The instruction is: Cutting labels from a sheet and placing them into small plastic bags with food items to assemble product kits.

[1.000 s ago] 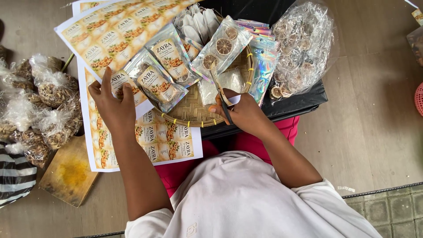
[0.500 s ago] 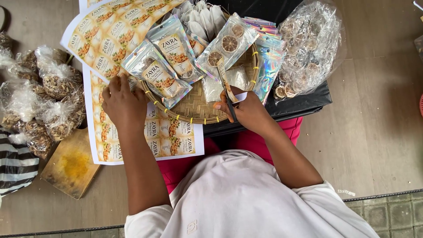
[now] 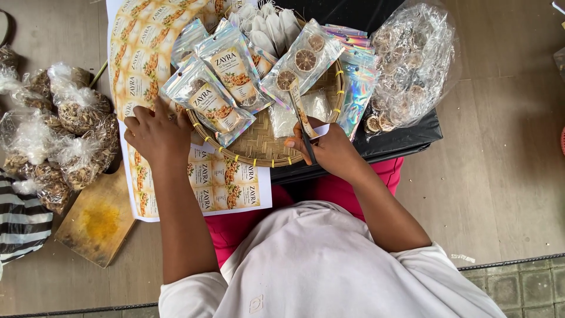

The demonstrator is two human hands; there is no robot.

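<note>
round woven tray (image 3: 259,144) is holding shiny pouches (image 3: 215,106) (some labelled) | left hand (image 3: 156,132) is pressing flat on sticker sheet (image 3: 147,53) | right hand (image 3: 329,147) is gripping one cut label (image 3: 301,112) over tray | clear bags (image 3: 65,135) are lying left

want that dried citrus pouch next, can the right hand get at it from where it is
Probably yes: the right hand holds a label strip just below the citrus pouch, which lies on top of the tray, uncovered.
</note>
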